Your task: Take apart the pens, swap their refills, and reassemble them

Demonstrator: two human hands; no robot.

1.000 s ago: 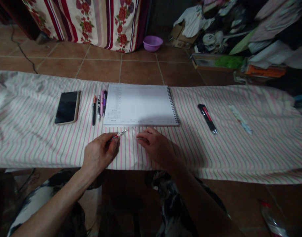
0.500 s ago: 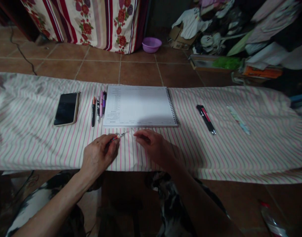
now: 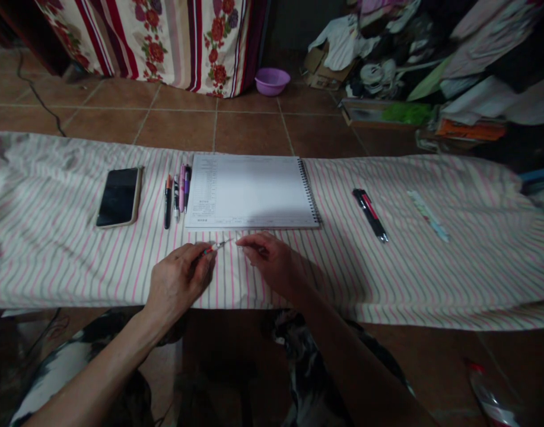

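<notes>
My left hand (image 3: 180,273) pinches a slim pen (image 3: 213,248) with a reddish barrel and a pale front end. Its thin tip points right, toward my other hand. My right hand (image 3: 272,261) is curled just right of that tip, thumb and fingers drawn together; whatever they hold is too small to make out. A small gap separates the fingers from the tip. Both hands rest low over the striped cloth (image 3: 236,284), in front of a spiral-bound pad (image 3: 258,190) with a printed, mostly blank page.
Left of the pad lie several pens (image 3: 176,193) and a phone (image 3: 119,197). To the right are a black-and-red pen (image 3: 370,215) and a pale patterned pen-like stick (image 3: 428,215). Beyond the cloth, a purple basin (image 3: 272,82) stands on the tiled floor. A bottle (image 3: 489,394) lies at lower right.
My right hand has shifted slightly left, closer to the pen's tip, and its fingers have drawn together. My left hand keeps its hold on the pen nearly in place.
</notes>
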